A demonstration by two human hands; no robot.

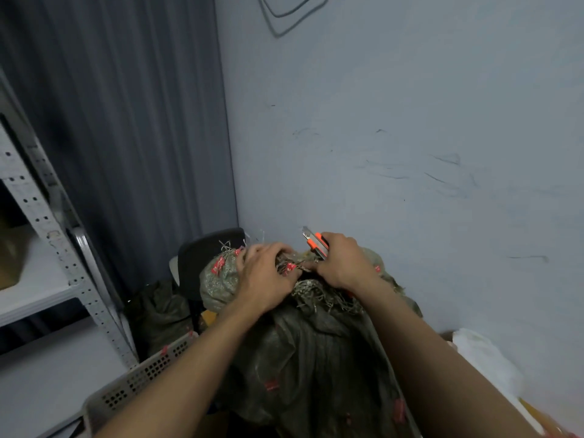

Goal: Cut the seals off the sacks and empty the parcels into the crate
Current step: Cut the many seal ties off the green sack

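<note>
A grey-green woven sack (316, 358) with red marks stands in front of me, its frayed mouth bunched at the top. My left hand (264, 276) grips the gathered neck of the sack. My right hand (343, 263) holds an orange and black utility knife (316, 243), blade end pointing up and left, while its fingertips touch the neck beside a red seal (290, 268). A pale perforated crate (139, 380) sits at the lower left, partly hidden by my left forearm. No parcels are visible.
A black chair (202, 257) stands behind the sack, with another dark sack (161, 311) on the floor beside it. Grey metal shelving (47, 222) fills the left side. A blue-grey wall and curtain close off the corner. A white bag (486, 358) lies at the right.
</note>
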